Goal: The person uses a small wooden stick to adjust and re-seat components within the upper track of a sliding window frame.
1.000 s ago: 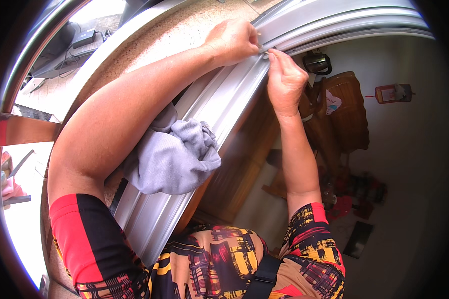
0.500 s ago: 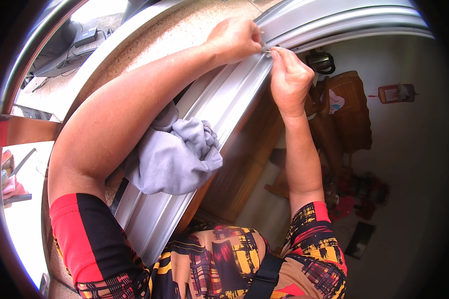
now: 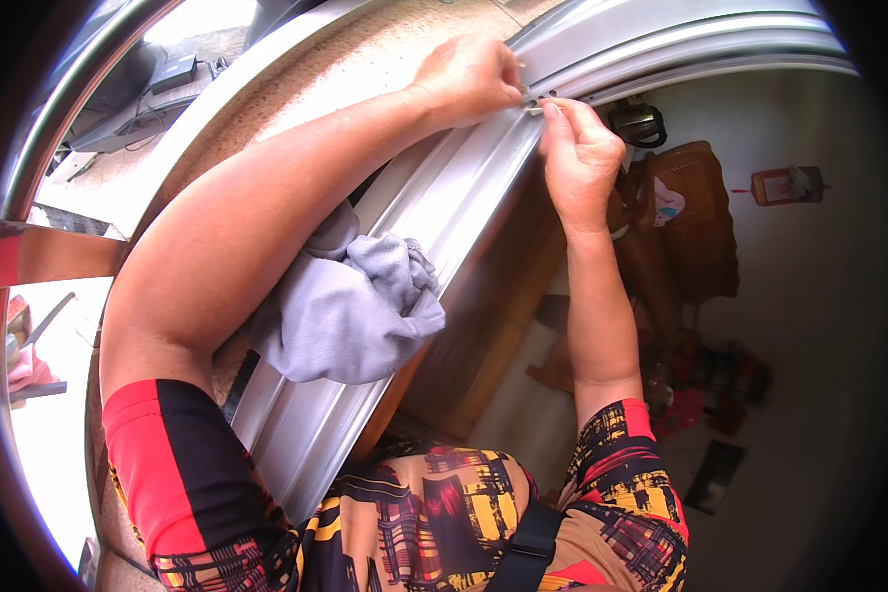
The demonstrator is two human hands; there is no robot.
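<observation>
At the far corner of a silver metal window frame point(image 3: 444, 187), my two hands work close together. My right hand point(image 3: 582, 163) is closed in a pinch on a thin pale stick point(image 3: 534, 111), whose end points left at the frame corner. My left hand point(image 3: 472, 81) is closed just left of it, over the frame and the speckled sill. A small pale tip shows by its fingers, but what it holds is mostly hidden. A crumpled grey cloth point(image 3: 350, 316) lies over the frame's tracks, beside my left forearm.
The speckled stone sill point(image 3: 296, 94) curves along the left. Beyond the glass are a black box point(image 3: 173, 71) and cables. To the right, inside the dim room, are brown wooden furniture point(image 3: 696, 217), a dark kettle point(image 3: 638, 123) and a red-edged hanging item point(image 3: 786, 185).
My right hand has shifted slightly right and down, and the stick's end sits a little lower at the frame corner. My left hand has barely moved.
</observation>
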